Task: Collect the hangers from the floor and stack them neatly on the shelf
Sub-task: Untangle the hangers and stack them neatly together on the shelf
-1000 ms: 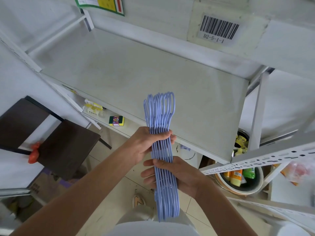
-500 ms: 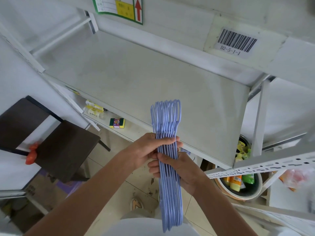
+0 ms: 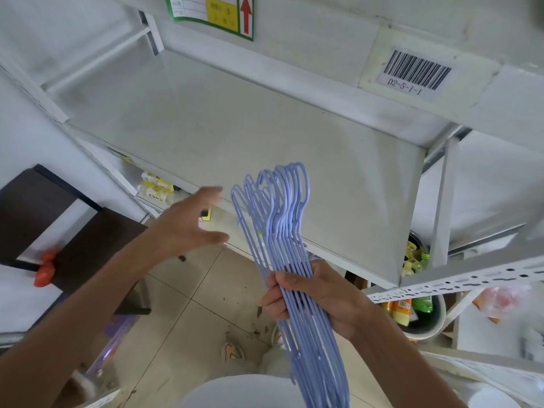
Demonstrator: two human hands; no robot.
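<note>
The left hand (image 3: 191,222) is spread open and holds nothing, just left of the bundle of thin lilac plastic hangers (image 3: 282,231), which the right hand (image 3: 312,293) grips above the front edge of the bare grey metal shelf (image 3: 235,128). Collecting seems done; the stacking is left.

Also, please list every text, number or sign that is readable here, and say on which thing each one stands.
"D2-5-1-1": under the bars on the barcode label, stuck on the upper shelf edge.
Red up arrow, no words: on the green-bordered sign; its other print is too blurred.
Yellow packages and bottles in the bowl: too small to read.
</note>
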